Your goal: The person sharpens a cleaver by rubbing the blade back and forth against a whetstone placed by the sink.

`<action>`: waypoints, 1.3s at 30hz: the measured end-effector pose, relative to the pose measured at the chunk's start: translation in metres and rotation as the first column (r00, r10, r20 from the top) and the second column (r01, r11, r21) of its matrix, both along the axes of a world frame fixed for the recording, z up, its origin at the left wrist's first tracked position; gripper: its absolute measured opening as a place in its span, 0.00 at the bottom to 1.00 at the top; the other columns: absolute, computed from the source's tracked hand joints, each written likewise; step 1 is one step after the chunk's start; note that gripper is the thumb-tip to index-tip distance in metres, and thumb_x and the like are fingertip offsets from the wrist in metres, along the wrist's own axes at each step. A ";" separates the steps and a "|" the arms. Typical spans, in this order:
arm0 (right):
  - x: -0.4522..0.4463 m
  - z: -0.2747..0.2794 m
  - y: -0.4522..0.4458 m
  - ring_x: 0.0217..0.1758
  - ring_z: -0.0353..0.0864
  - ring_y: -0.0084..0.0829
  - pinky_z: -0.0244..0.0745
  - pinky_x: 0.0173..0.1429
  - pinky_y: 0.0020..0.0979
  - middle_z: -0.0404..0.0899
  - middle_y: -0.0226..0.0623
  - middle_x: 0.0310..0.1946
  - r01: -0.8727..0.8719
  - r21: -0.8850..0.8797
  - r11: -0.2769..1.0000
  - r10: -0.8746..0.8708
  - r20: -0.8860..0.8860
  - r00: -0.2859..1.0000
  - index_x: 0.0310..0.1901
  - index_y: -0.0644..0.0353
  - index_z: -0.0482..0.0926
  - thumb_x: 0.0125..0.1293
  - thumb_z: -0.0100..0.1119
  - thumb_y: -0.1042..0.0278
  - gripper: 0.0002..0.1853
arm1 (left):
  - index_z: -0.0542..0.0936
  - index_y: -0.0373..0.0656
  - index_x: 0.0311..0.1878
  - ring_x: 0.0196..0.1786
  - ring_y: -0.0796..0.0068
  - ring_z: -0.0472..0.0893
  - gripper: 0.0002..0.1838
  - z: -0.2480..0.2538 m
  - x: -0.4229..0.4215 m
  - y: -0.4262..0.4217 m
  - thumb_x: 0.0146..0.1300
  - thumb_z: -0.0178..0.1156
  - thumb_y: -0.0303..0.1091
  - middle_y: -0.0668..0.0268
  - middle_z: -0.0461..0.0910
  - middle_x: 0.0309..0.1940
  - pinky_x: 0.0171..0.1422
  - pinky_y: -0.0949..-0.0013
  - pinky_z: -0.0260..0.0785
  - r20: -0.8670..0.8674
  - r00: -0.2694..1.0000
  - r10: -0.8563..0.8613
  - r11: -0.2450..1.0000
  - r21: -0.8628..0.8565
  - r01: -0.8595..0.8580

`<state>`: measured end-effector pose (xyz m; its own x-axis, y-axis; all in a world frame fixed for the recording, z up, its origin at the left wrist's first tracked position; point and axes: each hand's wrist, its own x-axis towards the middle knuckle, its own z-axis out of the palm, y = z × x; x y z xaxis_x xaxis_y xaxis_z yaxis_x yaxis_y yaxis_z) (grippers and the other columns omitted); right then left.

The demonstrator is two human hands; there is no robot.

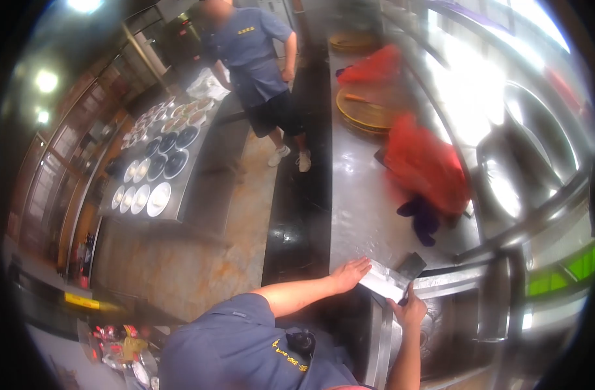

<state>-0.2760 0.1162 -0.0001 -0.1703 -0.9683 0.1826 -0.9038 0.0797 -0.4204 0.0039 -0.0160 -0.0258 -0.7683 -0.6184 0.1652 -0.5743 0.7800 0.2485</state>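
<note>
My left hand (351, 274) lies with its fingers stretched out, close together, on the end of a white block-like item (382, 279) at the steel counter's near edge. At the other end, my right hand (410, 308) has its fingers wrapped round the handle of a cleaver. The dark, wide blade (411, 266) points away from me beside the white item. Whether the blade touches it I cannot tell.
A steel counter (356, 214) carries red cloths (424, 162), a purple cloth (421, 221) and a round yellow-rimmed tray (362, 117). A person (255, 58) stands beyond, near a table with several plates (158, 199). Sink basins lie at the right.
</note>
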 end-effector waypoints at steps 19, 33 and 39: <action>0.024 0.004 0.036 0.52 0.79 0.56 0.61 0.72 0.56 0.84 0.55 0.41 -0.038 -0.066 0.997 0.023 -0.217 0.976 0.68 0.69 0.77 0.56 0.71 0.37 0.47 | 0.75 0.33 0.70 0.78 0.50 0.70 0.27 0.017 0.009 0.037 0.67 0.53 0.26 0.48 0.73 0.74 0.81 0.52 0.66 0.010 0.997 0.077 0.991 0.109 -0.077; 0.019 0.019 0.024 0.39 0.80 0.50 0.69 0.53 0.51 0.82 0.45 0.31 -0.033 0.074 0.997 0.040 -0.093 0.995 0.71 0.65 0.75 0.54 0.73 0.30 0.52 | 0.76 0.30 0.68 0.77 0.49 0.72 0.26 0.005 0.011 0.038 0.67 0.53 0.27 0.47 0.74 0.73 0.77 0.53 0.70 -0.063 0.994 0.092 0.996 0.024 -0.091; 0.007 -0.017 0.024 0.37 0.80 0.48 0.69 0.52 0.50 0.81 0.40 0.28 -0.056 0.020 0.998 0.059 -0.157 0.986 0.75 0.63 0.72 0.54 0.73 0.29 0.55 | 0.77 0.32 0.67 0.76 0.49 0.74 0.26 0.005 0.012 0.041 0.67 0.53 0.27 0.48 0.75 0.72 0.76 0.53 0.71 -0.084 0.990 0.116 0.992 0.051 -0.112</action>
<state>-0.2687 0.1403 -0.0176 -0.0848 -0.9785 0.1880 -0.9618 0.0311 -0.2718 0.0160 0.0246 -0.0208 -0.6766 -0.7094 0.1973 -0.6334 0.6974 0.3354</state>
